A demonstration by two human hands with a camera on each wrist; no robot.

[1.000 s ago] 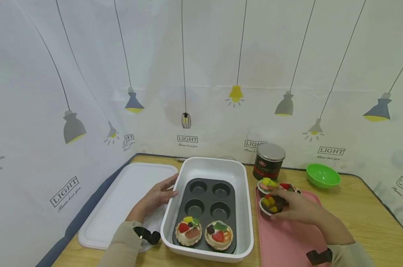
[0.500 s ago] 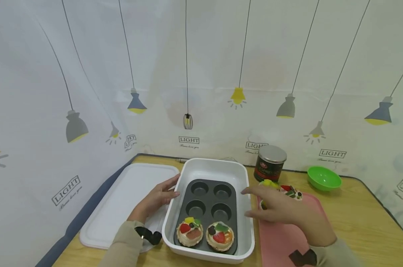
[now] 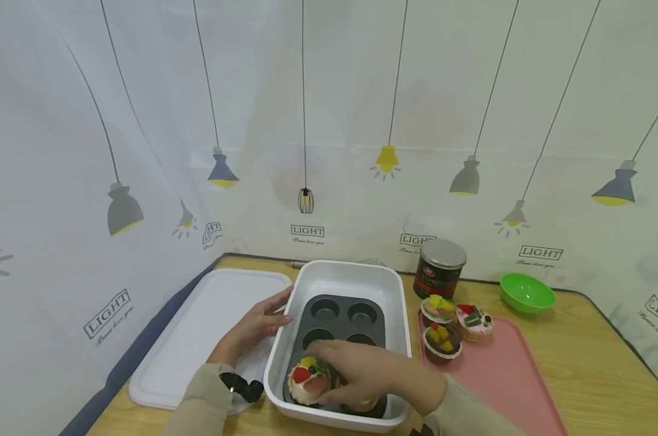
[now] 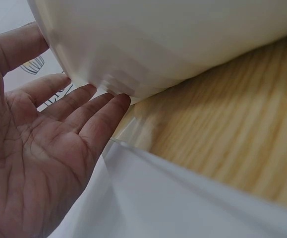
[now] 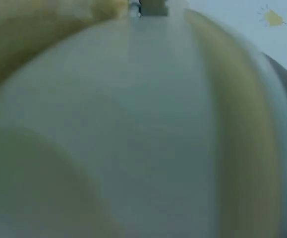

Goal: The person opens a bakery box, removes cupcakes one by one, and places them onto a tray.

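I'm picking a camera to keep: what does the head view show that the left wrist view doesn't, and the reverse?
Head only: the right hand at the fruit tarts in the muffin pan; the pink tray and small cakes; the espresso tin; the green bowl.

Left wrist only: the palm side of the left hand.

Both: that hand, the white container, wooden table, printed wall cloth and, seemingly, the flat white tray.

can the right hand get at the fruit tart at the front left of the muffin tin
Probably yes: the right hand is over the muffin tin, thumb and fingers beside the fruit tart, with nothing visible between them; whether they touch is unclear.
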